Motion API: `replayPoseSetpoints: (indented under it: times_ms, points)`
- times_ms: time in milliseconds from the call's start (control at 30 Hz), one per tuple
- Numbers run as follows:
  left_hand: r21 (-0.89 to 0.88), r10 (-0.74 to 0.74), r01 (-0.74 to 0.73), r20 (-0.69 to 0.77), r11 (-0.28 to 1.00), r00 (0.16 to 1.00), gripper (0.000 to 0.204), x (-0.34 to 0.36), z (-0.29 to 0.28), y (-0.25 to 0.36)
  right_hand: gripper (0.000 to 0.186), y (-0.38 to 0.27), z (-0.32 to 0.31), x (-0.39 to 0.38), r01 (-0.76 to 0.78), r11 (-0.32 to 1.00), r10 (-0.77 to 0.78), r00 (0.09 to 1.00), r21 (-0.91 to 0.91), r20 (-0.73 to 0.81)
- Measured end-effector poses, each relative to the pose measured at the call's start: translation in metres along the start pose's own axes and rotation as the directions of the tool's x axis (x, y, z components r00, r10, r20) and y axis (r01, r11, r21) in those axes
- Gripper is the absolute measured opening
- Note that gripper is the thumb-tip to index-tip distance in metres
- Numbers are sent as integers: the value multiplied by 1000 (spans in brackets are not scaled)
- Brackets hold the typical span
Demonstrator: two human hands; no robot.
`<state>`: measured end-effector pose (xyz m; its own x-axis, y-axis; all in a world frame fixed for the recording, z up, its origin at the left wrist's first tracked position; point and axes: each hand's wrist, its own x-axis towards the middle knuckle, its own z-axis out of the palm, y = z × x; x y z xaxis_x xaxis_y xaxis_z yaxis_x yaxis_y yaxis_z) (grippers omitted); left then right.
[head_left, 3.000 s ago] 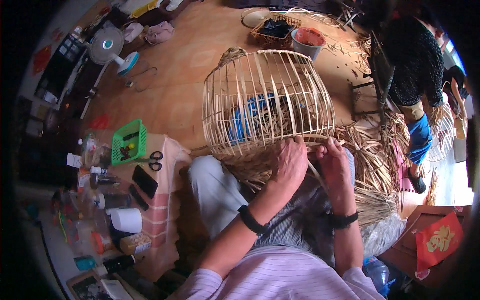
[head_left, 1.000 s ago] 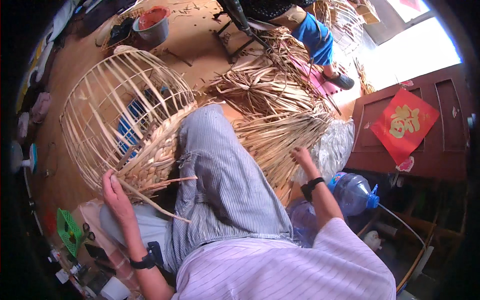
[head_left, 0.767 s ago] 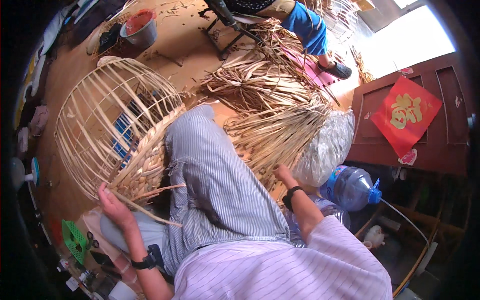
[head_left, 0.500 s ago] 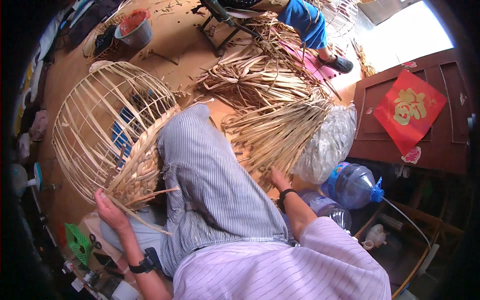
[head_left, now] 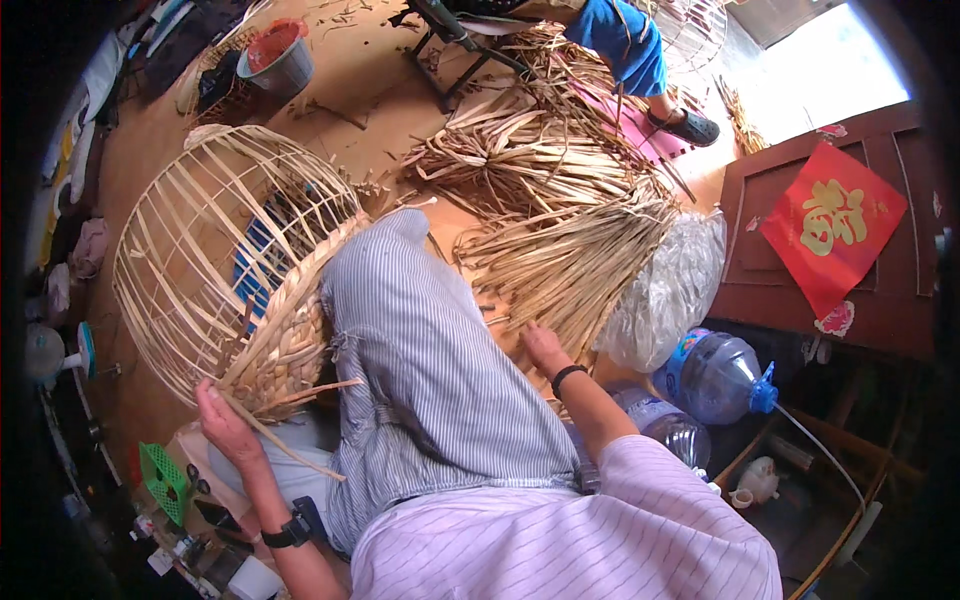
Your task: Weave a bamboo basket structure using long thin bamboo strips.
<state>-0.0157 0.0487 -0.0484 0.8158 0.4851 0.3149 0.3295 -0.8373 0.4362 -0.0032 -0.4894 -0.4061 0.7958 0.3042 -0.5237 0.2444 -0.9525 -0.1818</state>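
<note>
A round basket frame (head_left: pixel 190 230) of pale, thin ribs leans on its side at my left. Thick braided strands (head_left: pixel 290 350) cover its near part, against my striped trouser leg. At its lower edge, my left hand (head_left: pixel 228 428) pinches a long dried leaf strand (head_left: pixel 285 450), whose loose end hangs toward my lap. My right hand (head_left: pixel 545 350) reaches past my knee to the near ends of a fanned bundle of dried leaf strands (head_left: pixel 580 270). Its fingers are bent together among the tips; what they hold is too small to tell.
A clear plastic bag (head_left: pixel 665 295) wraps the bundle's far end, beside large water bottles (head_left: pixel 715 375). More dried leaves (head_left: pixel 510 150) lie ahead, near another person's leg (head_left: pixel 620 50). A bucket (head_left: pixel 275 62) stands far left; a green plastic basket (head_left: pixel 163 483) sits near left.
My right hand has shifted a little left and forward along the bundle's tips. The left hand stays at the basket edge with its strand. The whole view has turned slightly.
</note>
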Motion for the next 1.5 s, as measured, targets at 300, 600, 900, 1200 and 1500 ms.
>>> replayPoseSetpoints:
  times_ms: [300, 600, 900, 1200, 1500]
  points:
    - [-50, -115, 116, 31, 992, 993, 32, -9, 9, -11, 10, 13, -125, -4, 103, 892, 110, 895, 441, -431]
    - [-172, -34, 38, 25, 984, 999, 17, 12, -30, 58, 26, -93, -342, -26, 491, 222, 176, 830, 842, -530]
    - [-222, -2, -24, -116, 975, 993, 20, 3, -43, 70, 32, -285, -442, -79, 616, 289, -493, 752, 732, -438]
    - [-390, -118, 99, -25, 916, 993, 21, 14, -27, 56, 15, -369, -440, -55, 760, 650, -612, 535, 16, -583]
    - [-381, -76, 47, -62, 923, 995, 23, 14, -23, 57, 13, -403, -432, -44, 730, 661, -693, 503, -175, -516]
